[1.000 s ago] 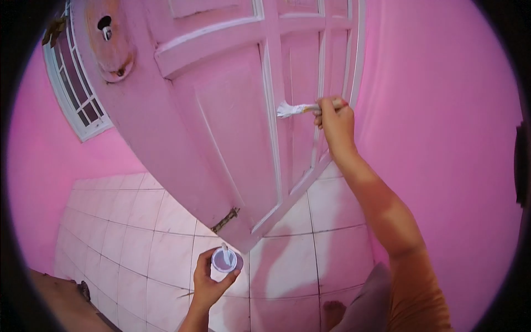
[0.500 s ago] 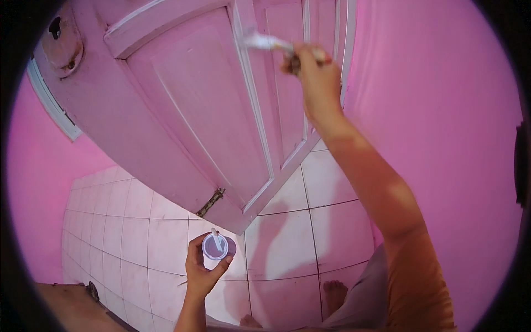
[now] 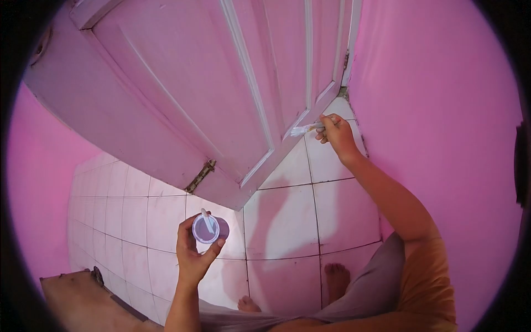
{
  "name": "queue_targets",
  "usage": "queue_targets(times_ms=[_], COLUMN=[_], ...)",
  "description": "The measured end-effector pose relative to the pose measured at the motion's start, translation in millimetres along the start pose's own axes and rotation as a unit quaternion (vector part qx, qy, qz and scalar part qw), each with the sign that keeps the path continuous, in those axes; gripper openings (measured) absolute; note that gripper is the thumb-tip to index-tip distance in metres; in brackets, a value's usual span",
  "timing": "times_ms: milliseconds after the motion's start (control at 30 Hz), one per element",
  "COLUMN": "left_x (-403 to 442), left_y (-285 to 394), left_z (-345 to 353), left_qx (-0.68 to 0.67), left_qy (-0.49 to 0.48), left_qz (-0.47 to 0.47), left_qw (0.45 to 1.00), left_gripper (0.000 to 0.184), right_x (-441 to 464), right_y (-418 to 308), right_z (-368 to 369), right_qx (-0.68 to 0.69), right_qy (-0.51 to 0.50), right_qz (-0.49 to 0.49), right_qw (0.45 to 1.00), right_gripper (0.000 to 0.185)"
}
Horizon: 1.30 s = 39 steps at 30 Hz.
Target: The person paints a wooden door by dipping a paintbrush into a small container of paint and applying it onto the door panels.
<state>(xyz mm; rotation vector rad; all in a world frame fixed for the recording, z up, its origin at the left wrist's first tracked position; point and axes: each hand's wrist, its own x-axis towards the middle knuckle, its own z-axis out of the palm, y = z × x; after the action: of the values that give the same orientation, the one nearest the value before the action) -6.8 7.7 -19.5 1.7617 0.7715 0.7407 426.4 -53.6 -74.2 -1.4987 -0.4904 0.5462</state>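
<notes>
Right of centre in the frame, I see the right hand (image 3: 336, 135) gripping a paintbrush (image 3: 300, 131), its white bristles by the lower part of the pink door (image 3: 182, 99), though I can't tell whether they touch. Lower left of centre, the left hand (image 3: 193, 257) is curled around a small cup (image 3: 223, 227) with a white stick (image 3: 207, 220) in it, above the tiled floor (image 3: 285, 216).

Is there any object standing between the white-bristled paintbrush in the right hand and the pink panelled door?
Nothing visible stands between the white-bristled paintbrush in the right hand and the pink panelled door. Its tip overlaps the door near the bottom edge; contact is unclear.
</notes>
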Motion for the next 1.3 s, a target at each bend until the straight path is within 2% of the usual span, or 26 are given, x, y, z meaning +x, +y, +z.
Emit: queue_targets(times_ms=[67, 167, 467, 600, 767, 1200, 1300], left_x=[0.0, 0.2, 0.0, -0.7, -5.9, -10.2, -11.7], left_y=[-0.4, 0.2, 1.4, 2.8, -1.2, -1.0, 2.0], left_z=[1.1, 3.8, 5.1, 2.5, -4.9, -8.3, -7.5], left_qx=[0.007, 0.0, -0.005, 0.004, 0.013, 0.027, 0.017], left_qy=[0.008, 0.015, 0.019, 0.026, 0.027, 0.04, 0.043], left_qz=[-0.003, 0.003, 0.009, 0.008, 0.008, 0.041, 0.023], left_qw=[1.0, 1.0, 1.0, 1.0, 1.0, 0.998, 0.999], left_gripper=[0.066, 0.066, 0.066, 0.067, 0.067, 0.065, 0.064], right_x=[4.1, 2.3, -21.4, -30.6, -34.0, -50.0, -51.4], right_y=[16.7, 29.6, 54.0, 44.1, 43.0, 21.4, 8.5], right_z=[-5.0, -7.5, 12.0, 25.3, 37.9, 56.4, 58.3], right_qx=[-0.04, -0.085, -0.165, -0.177, -0.157, -0.147, -0.15], right_qy=[-0.036, -0.082, -0.16, -0.182, -0.236, -0.231, -0.211], right_qz=[0.059, 0.092, 0.055, 0.071, 0.018, -0.034, -0.048], right_qw=[0.997, 0.989, 0.972, 0.965, 0.959, 0.961, 0.965], right_gripper=[0.025, 0.023, 0.024, 0.024, 0.023, 0.02, 0.019])
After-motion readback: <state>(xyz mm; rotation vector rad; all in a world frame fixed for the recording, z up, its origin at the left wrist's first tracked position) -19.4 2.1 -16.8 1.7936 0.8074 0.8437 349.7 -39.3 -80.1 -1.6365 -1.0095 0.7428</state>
